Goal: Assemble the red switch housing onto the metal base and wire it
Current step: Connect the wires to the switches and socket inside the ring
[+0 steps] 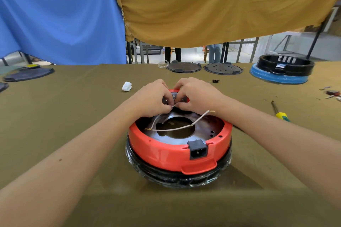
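Observation:
A round red housing [166, 150] sits upside down on a black plastic-wrapped ring in the middle of the table. A black power socket [197, 150] faces me on its near wall. Inside lies the metal base [206, 125] with a central hole. At the far rim is the switch block [175, 96], mostly hidden by my hands. My left hand [153, 98] and my right hand [195, 96] pinch the end of a white wire [156, 118] between them at the block. A second white wire [177, 128] crosses the hole, its free end sticking up at the right.
A yellow-handled screwdriver [279, 113] lies to the right. A white wad [127, 86] lies behind left. Two dark round plates [184, 67] and a black ring on a blue base [280, 72] stand at the far edge. Small parts [332, 94] lie at the far right.

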### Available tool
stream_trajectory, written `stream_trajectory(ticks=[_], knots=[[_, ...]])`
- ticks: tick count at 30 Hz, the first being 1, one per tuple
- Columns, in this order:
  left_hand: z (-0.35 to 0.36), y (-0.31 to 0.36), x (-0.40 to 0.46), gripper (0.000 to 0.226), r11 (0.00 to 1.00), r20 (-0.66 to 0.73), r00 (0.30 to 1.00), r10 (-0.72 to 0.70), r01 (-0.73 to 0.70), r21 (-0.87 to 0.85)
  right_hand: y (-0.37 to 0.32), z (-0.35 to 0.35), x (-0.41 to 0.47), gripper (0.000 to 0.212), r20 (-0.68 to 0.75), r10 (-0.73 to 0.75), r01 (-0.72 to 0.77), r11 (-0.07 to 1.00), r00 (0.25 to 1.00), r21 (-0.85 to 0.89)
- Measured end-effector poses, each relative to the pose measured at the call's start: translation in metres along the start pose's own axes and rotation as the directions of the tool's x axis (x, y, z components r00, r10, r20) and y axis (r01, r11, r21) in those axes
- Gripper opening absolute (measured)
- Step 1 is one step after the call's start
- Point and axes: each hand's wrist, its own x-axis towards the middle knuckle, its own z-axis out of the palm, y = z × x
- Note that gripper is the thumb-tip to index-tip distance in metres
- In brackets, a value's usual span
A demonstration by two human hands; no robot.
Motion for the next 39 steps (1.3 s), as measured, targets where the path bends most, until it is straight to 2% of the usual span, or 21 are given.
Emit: stream_trajectory(ticks=[12,16,20,24,27,30,34,39], knots=[[0.0000,0.0013,-0.0002,0.018,1.000,-0.006,1.000,0.012,-0.012,-0.022,0.0040,0.0032,0.0027,0.016,-0.010,-0.064,0.063,0.996,0.998,-0.055],[-0.0008,0.0030,-0.0006,0.017,0.999,-0.023,1.000,0.007,-0.008,-0.045,0.0050,0.0051,0.0029,0.019,-0.038,-0.081,0.078,0.994,0.996,-0.077],[-0.0001,0.0023,-0.0010,0.010,0.999,-0.033,0.999,-0.013,0.012,-0.042,0.0043,0.0043,0.0016,0.013,-0.100,-0.096,0.091,0.994,0.990,-0.055],[0.0018,0.0027,0.0003,0.007,0.999,-0.041,0.998,-0.040,0.039,-0.023,0.0029,0.0040,-0.0001,0.041,-0.128,-0.023,0.030,0.998,0.991,0.052],[0.0020,0.0012,0.0007,0.005,0.999,-0.052,0.998,-0.038,0.037,-0.015,0.0039,0.0026,0.0021,0.057,-0.059,0.046,-0.038,0.992,0.997,0.123],[0.0018,-0.0014,0.0009,0.006,0.999,-0.062,0.998,-0.031,0.030,-0.017,0.0067,0.0034,0.0059,0.049,-0.012,0.062,-0.060,0.984,0.998,0.170],[0.0017,-0.0015,0.0016,0.009,1.000,-0.068,0.998,-0.011,0.010,-0.027,0.0096,0.0045,0.0078,0.048,-0.030,0.081,-0.073,0.977,0.996,0.201],[-0.0005,-0.0007,0.0013,0.014,0.999,-0.067,0.998,-0.007,0.004,-0.046,0.0085,0.0053,0.0079,0.042,-0.044,0.035,-0.029,0.992,0.998,0.124]])
